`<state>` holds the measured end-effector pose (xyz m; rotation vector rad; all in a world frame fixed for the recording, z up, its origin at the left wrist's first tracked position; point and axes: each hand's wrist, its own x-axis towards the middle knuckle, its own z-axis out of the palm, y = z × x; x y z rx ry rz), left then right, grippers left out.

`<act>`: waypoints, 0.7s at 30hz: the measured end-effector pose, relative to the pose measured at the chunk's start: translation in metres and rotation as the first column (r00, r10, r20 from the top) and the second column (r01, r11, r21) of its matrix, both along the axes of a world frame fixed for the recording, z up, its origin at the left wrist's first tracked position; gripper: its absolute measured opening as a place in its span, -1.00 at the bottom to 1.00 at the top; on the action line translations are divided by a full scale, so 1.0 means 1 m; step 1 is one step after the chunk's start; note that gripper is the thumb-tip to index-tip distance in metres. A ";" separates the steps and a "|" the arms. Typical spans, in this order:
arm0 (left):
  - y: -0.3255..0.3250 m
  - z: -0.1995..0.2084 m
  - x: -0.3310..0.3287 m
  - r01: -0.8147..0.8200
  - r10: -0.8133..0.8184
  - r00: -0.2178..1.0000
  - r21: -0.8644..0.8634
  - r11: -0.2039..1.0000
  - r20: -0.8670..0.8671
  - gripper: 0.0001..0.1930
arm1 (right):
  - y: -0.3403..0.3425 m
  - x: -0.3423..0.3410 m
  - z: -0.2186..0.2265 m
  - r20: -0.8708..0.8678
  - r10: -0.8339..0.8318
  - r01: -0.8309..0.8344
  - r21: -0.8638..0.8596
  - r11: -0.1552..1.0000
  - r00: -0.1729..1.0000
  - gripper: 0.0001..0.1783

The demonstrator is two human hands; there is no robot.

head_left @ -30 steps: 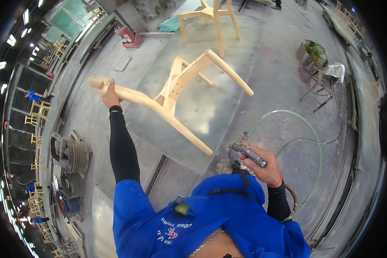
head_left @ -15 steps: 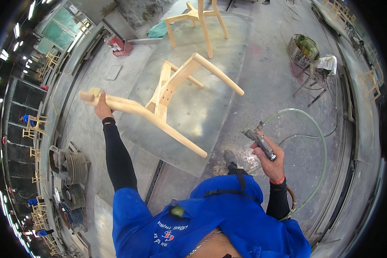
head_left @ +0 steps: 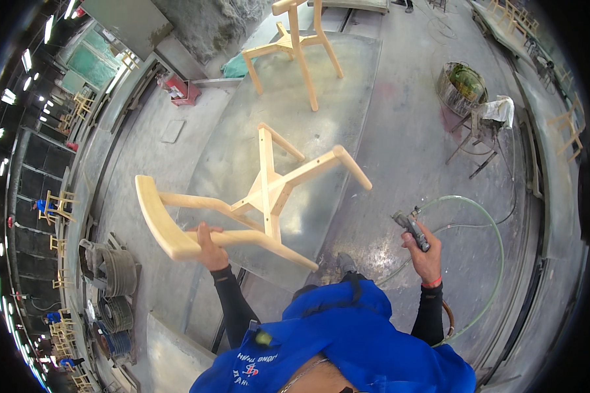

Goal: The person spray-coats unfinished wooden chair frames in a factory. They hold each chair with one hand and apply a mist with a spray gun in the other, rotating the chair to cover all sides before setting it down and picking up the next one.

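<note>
Under me is the grey floor (head_left: 400, 150), and on it lies a wide metal sheet (head_left: 314, 131). Over this sheet is my wooden chair (head_left: 266, 196), tilted, with its curved top rail toward my left side; whether its legs touch the sheet, I cannot tell. A second chair (head_left: 297, 49) stands upright on the far part of the sheet. To the right, well apart, there is a stool (head_left: 482, 128) beside a bucket (head_left: 453, 97). A pale green hose (head_left: 502, 252) makes a loop near my right arm. My left hand (head_left: 210, 249) is closed around one back post of the chair, near the top rail. My right hand (head_left: 428, 259) has its fingers wrapped around the spray gun (head_left: 413, 232), which is apart from the chair.
</note>
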<state>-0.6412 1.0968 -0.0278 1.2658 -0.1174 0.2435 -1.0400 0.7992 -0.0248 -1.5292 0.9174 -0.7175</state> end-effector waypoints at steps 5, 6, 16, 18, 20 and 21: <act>0.053 -0.017 0.032 0.243 -0.244 0.970 0.020 0.970 0.018 -0.70 | -0.039 0.018 0.002 -0.011 0.045 -0.044 0.033 0.998 0.999 -0.48; 0.071 -0.016 0.052 0.294 -0.296 0.955 0.085 0.952 0.013 -0.72 | -0.042 0.024 0.001 -0.017 0.066 -0.066 0.034 0.997 0.998 -0.48; 0.117 -0.092 0.251 0.090 0.019 0.989 0.707 0.702 -0.145 -0.36 | -0.029 0.086 0.004 -0.051 0.278 -0.276 0.050 0.960 0.959 -0.46; 0.106 -0.145 0.223 0.261 -0.262 0.954 0.843 0.471 -0.148 -0.41 | -0.025 0.095 0.008 -0.097 0.289 -0.286 0.041 0.957 0.953 -0.46; 0.075 -0.203 0.163 0.455 -0.455 0.864 0.723 0.520 -0.216 -0.44 | -0.021 0.106 0.010 -0.100 0.291 -0.290 0.033 0.957 0.951 -0.46; 0.055 -0.225 0.131 0.744 -0.436 0.636 0.358 0.564 -0.636 -0.32 | -0.017 0.111 0.011 -0.101 0.288 -0.287 0.030 0.958 0.952 -0.46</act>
